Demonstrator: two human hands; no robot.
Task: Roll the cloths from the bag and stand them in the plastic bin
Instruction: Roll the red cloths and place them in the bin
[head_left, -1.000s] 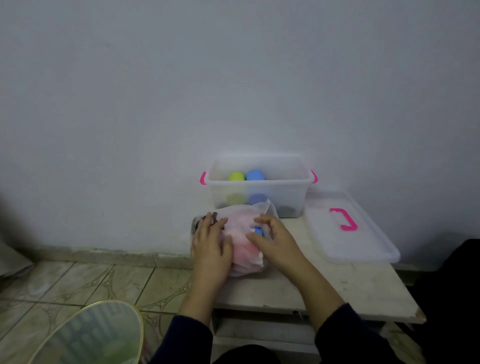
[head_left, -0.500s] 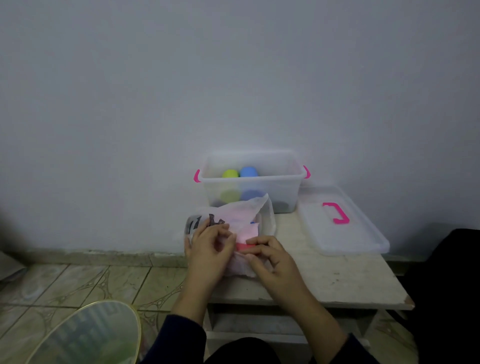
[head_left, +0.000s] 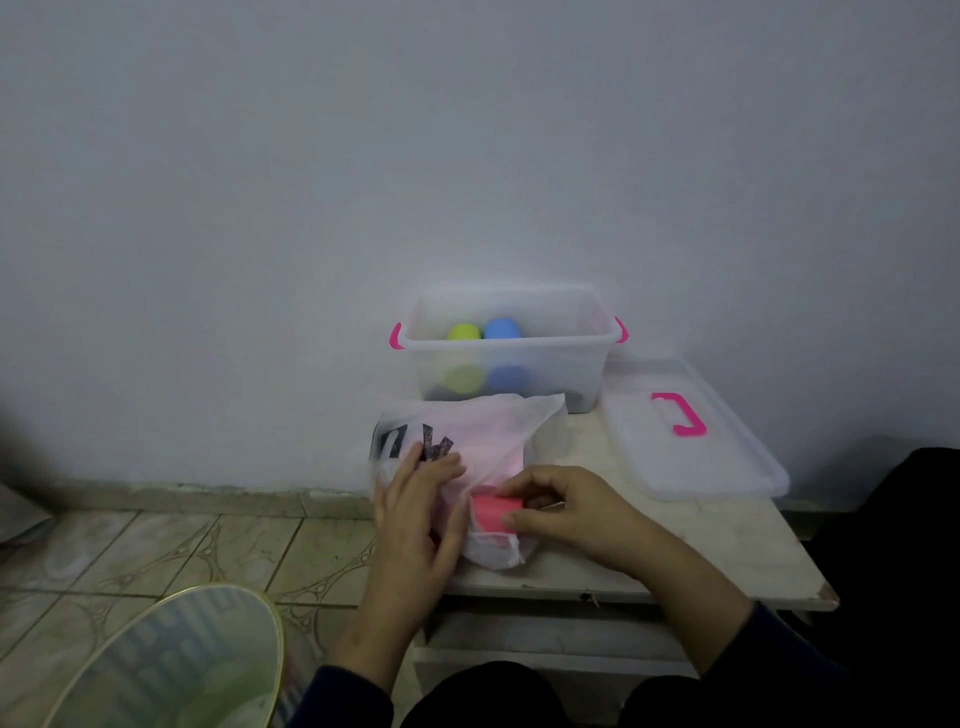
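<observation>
Bin holds green and blue rolls; bag holds pink cloth.

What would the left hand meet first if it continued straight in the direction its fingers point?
Probably the bag itself: the left hand already rests on it, fingers pointing away toward the plastic bin behind.
</observation>
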